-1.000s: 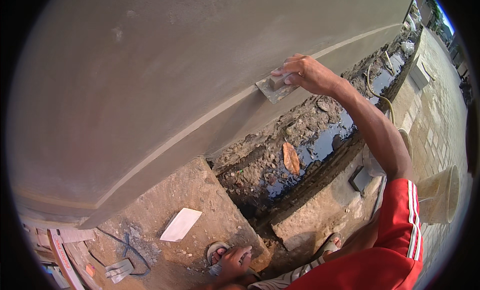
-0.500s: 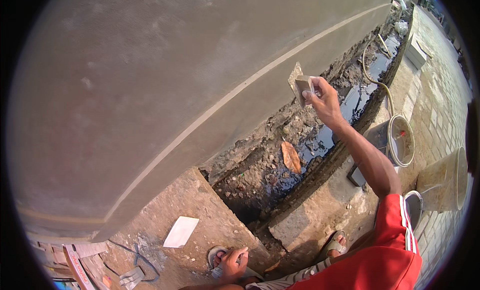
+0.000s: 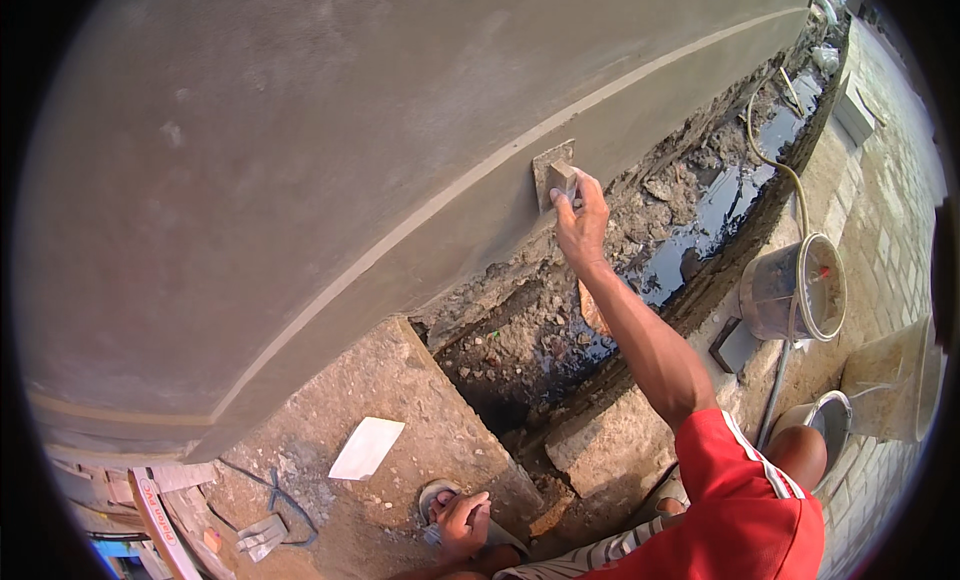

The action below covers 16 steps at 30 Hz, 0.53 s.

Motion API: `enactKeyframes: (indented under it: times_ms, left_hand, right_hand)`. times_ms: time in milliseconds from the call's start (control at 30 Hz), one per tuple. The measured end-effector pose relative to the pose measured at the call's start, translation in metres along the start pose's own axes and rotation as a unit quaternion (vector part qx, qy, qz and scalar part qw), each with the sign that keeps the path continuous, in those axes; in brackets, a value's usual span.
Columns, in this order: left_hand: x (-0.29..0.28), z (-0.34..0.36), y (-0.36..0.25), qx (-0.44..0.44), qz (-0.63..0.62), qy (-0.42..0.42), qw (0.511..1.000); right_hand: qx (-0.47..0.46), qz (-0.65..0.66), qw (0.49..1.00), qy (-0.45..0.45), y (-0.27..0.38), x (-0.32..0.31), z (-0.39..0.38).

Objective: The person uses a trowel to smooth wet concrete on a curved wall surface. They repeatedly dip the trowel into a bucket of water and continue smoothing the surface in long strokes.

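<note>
My right hand (image 3: 583, 220) reaches out over the ditch, closed round the block-shaped handle of a plastering float (image 3: 546, 170). The float's flat, mortar-stained plate lies against the grey plastered wall (image 3: 300, 180), just below a pale raised band (image 3: 470, 194) that runs along it. Low in the picture, my left hand (image 3: 464, 525) rests by my sandalled foot (image 3: 437, 498). Its fingers are loosely curled together, and nothing shows in them.
An open ditch (image 3: 520, 370) with rubble and dark water (image 3: 665, 270) follows the wall's foot. A bucket with a hose (image 3: 775, 295), a larger bucket (image 3: 885, 380) and a dark block (image 3: 735, 346) stand right. A white tile piece (image 3: 367, 448) lies on the left slab.
My right hand has moved left and slightly down, bringing the float from over the ditch edge flat onto the wall. My left hand stays by my foot.
</note>
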<state>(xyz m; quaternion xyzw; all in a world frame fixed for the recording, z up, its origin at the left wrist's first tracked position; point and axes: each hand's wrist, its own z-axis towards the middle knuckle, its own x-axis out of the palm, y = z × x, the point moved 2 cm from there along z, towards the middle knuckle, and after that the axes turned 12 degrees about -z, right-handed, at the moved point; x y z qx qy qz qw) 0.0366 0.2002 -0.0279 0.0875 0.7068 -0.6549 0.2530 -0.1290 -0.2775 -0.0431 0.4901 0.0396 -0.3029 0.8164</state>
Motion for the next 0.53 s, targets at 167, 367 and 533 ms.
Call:
enactKeyframes:
  times_ms: [167, 367, 533]
  left_hand:
    - [-0.005, -0.002, -0.003, -0.003, 0.007, 0.008, 1.000]
    - [0.002, 0.008, -0.010, 0.021, -0.007, 0.014, 1.000]
    - [0.002, 0.011, -0.004, 0.051, -0.011, 0.031, 0.998]
  right_hand:
    - [0.052, 0.065, 0.996, 0.005, 0.000, -0.023, 0.010]
    - [0.023, -0.030, 0.999, -0.036, 0.033, -0.019, 0.044]
    - [0.022, -0.007, 0.993, 0.117, -0.001, -0.015, -0.013]
